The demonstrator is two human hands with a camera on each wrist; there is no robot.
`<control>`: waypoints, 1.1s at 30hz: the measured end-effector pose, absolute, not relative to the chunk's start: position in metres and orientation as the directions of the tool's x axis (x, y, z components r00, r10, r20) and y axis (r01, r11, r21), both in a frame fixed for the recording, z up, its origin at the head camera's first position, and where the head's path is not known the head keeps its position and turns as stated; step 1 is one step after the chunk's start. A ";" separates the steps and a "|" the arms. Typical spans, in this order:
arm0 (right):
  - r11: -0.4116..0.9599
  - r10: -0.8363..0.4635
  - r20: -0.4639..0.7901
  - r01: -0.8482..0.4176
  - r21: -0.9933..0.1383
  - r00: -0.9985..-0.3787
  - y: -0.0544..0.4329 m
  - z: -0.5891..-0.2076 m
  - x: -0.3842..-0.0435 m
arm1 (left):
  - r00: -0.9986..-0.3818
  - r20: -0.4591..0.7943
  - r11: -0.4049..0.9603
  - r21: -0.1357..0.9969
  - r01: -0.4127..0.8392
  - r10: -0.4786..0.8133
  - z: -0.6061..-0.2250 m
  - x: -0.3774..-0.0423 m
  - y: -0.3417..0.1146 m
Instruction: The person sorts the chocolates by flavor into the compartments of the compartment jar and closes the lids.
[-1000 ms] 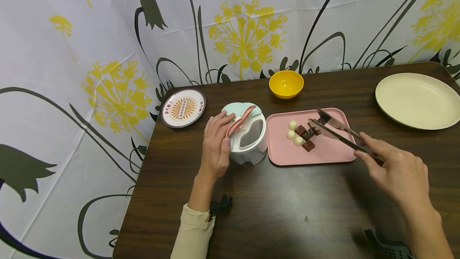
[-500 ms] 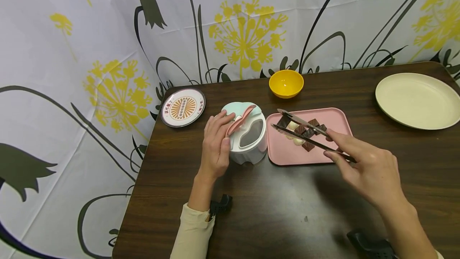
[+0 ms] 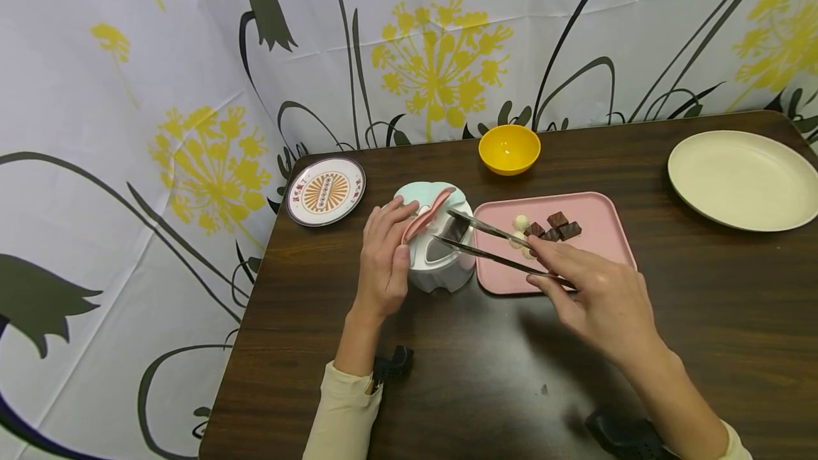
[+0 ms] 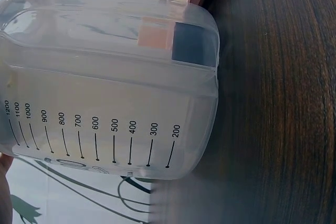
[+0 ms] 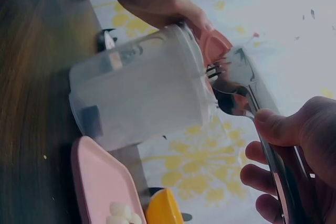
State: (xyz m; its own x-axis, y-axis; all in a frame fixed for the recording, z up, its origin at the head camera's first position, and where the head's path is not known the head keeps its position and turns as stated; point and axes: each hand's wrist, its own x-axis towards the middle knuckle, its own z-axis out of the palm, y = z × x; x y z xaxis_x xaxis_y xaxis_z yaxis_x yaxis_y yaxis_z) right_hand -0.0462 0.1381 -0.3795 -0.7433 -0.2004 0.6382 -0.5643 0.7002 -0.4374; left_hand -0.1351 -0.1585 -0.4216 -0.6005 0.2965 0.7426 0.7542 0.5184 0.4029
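A translucent storage container (image 4: pixel 105 93) with measuring marks stands at the table's middle, its mint-and-white lid (image 3: pixel 409 194) fitted with a raised pink flap (image 3: pixel 427 216). My left hand (image 3: pixel 383 250) holds that flap at its left side, thumb at the lower end. Metal tongs (image 3: pixel 492 256) are pinched in my right hand (image 3: pixel 603 297); the right wrist view shows spoon and fork ends. Between the tips, above the lid's opening, a dark piece shows, apparently a chocolate (image 3: pixel 456 227). Several brown chocolates (image 3: pixel 558 220) and cream-coloured balls (image 5: pixel 121 212) lie on the pink tray (image 3: pixel 588 261).
Behind the tray sits a yellow bowl (image 3: pixel 509 150). A small patterned plate (image 3: pixel 326 192) is at the back left, and a large cream oval plate (image 3: pixel 744 179) at the back right. A patterned cloth hangs behind the table.
My right hand has moved left with the tongs and the dark piece, from the tray's right part across it to above the container. The left hand and container have stayed put.
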 end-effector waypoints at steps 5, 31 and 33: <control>0.695 -0.214 0.627 -0.568 -0.441 -0.749 0.133 -0.382 -0.047 | -0.603 0.741 0.517 0.407 0.753 0.295 -0.422 -0.135 -0.159; 0.767 -0.192 0.552 -0.475 -0.432 -0.812 0.150 -0.380 -0.046 | -0.597 0.748 0.507 0.408 0.759 0.291 -0.423 -0.136 -0.158; 0.783 -0.170 0.543 -0.448 -0.431 -0.822 0.156 -0.382 -0.045 | -0.599 0.746 0.508 0.410 0.757 0.290 -0.424 -0.135 -0.158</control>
State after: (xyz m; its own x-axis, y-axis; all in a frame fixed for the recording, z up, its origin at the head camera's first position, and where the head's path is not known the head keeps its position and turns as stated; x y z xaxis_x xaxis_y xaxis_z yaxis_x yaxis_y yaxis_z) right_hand -0.0452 0.1565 -0.3819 -0.8219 -0.1705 0.5435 -0.4476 0.7833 -0.4313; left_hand -0.1355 -0.1581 -0.4235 -0.5987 0.2903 0.7465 0.7574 0.5083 0.4098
